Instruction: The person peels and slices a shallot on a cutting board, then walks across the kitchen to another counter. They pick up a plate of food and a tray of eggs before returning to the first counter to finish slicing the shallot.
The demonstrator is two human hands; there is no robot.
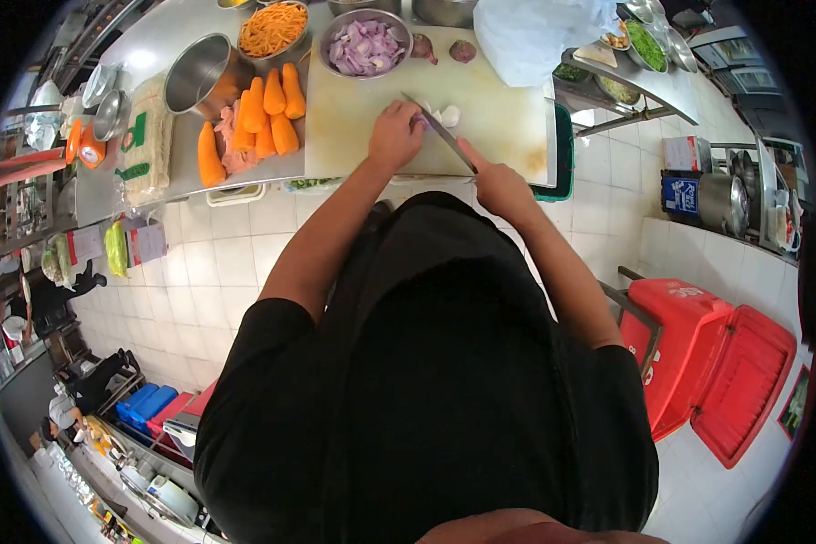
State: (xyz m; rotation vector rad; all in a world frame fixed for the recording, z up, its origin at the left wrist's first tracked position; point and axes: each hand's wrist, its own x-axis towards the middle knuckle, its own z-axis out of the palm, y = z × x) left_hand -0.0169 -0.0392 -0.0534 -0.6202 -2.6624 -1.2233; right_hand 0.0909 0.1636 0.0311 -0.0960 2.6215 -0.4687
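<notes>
My right hand (503, 189) is closed round the handle of a kitchen knife (446, 136). Its blade slants up and left across the cutting board (354, 127). Left of the blade, my left hand (397, 136) has its fingers curled down on a purple piece of red onion (422, 121), mostly hidden by the fingertips. White pieces (449, 116), perhaps peeled onion, lie just right of the blade. At the board's far edge stands a steel bowl (327, 56) of cut red onion (368, 47). Two whole red onions (423, 49) (462, 52) sit beside it.
Peeled carrots (254, 107), an empty steel pot (199, 77) and a bowl of shredded carrot (273, 28) stand left of the board. A white plastic bag (539, 41) is at the back right. A green bin (564, 150) and red bin (675, 344) stand to the right.
</notes>
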